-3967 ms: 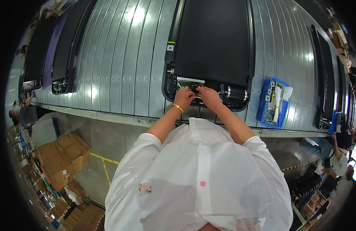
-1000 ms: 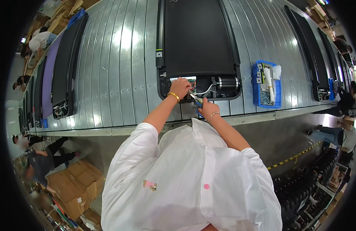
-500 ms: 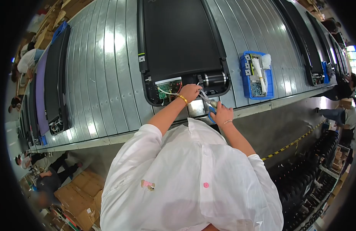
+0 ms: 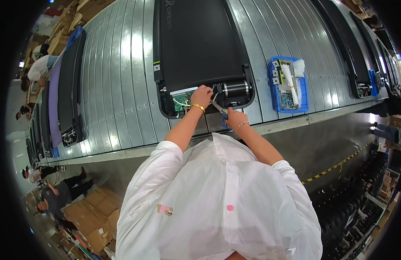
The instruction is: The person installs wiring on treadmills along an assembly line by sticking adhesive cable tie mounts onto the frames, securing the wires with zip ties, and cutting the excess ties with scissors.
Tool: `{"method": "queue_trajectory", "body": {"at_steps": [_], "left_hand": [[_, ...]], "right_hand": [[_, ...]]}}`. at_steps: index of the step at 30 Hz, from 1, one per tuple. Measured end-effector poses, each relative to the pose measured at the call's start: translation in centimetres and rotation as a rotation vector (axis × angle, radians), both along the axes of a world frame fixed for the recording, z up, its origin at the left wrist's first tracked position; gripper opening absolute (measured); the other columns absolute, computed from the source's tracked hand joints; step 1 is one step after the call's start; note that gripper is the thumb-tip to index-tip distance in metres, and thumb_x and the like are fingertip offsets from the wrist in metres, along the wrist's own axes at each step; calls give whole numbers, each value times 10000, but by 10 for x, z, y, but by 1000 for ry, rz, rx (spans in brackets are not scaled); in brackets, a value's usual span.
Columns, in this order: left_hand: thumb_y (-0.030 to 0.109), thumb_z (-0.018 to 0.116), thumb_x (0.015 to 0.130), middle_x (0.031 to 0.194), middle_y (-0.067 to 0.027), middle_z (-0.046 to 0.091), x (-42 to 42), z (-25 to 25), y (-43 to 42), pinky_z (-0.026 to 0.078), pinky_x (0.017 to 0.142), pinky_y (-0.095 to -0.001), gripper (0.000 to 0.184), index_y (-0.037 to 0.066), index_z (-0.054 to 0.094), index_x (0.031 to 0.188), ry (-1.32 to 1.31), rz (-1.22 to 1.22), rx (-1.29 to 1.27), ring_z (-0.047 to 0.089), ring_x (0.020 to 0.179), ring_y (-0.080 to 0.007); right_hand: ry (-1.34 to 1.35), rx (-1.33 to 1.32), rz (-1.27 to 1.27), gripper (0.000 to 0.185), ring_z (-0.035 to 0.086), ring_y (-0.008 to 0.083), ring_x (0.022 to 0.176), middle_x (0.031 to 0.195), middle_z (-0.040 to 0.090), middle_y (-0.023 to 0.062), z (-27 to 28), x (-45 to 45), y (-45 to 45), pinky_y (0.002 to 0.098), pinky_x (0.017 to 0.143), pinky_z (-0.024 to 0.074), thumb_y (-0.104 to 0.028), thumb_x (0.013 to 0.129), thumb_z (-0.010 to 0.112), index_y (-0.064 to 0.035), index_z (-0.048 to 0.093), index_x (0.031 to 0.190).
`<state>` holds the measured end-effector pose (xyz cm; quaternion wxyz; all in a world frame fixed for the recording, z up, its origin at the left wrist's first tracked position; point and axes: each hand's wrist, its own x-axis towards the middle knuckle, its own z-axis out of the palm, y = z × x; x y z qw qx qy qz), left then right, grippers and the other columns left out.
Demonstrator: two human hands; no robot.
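Note:
A black treadmill-like unit [image 4: 196, 47] lies on the metal-slatted line, its near end uncovered. Inside that end are a green circuit board [image 4: 181, 100] and a motor cylinder [image 4: 236, 89]. Over the right edge of the board is my left hand [image 4: 202, 96], fingers closed on a white cable or tie beside the motor; exactly which I cannot tell. My right hand [image 4: 236, 118], at the unit's near edge, is closed round blue-handled scissors [image 4: 221, 109]. Their blades point up-left toward my left fingertips.
Right of the unit stands a blue bin [image 4: 274, 97] holding white ties and small hardware. More black units [image 4: 343, 52] lie along the line at right and left. A person [image 4: 55, 197] and a cardboard box [image 4: 92, 214] are on the floor side at left.
Over the last seconds the scissors have appeared in my right hand. Since half a second ago, my left hand has shifted left and up, and the scissors have moved left with my right hand.

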<state>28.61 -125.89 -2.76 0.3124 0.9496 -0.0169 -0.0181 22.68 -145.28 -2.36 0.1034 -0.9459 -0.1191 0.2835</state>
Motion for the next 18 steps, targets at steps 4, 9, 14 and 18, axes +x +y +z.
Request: {"method": "queue_trajectory", "body": {"at_steps": [4,9,14,18], "left_hand": [[137,651,763,753,-56,641,-7,-12,-1,482,628,-310,94,65,660,822,-17,256,-239,612,691,-185],[85,658,778,707,-15,646,-31,-1,-110,455,527,-210,77,18,661,816,352,288,-792,558,582,-63],[128,688,765,738,-20,652,-24,27,-265,461,531,-207,167,14,675,886,667,9,-860,549,572,-63],[163,674,780,727,-13,645,17,45,-350,459,533,-212,170,14,678,861,750,14,-1022,545,570,-64]], "right_hand": [[-76,223,-83,441,627,358,727,744,641,154,33,-45,-60,455,619,494,-370,766,654,-74,479,1043],[-153,277,-394,461,616,347,672,710,628,140,30,-82,-198,448,589,474,-404,737,693,-88,518,1025],[-204,331,-583,476,600,327,610,649,604,120,59,-96,-311,434,555,460,-412,716,718,-80,526,998],[-210,344,-701,444,588,317,582,613,583,105,74,-95,-363,419,539,457,-389,714,729,-72,537,960]]}}
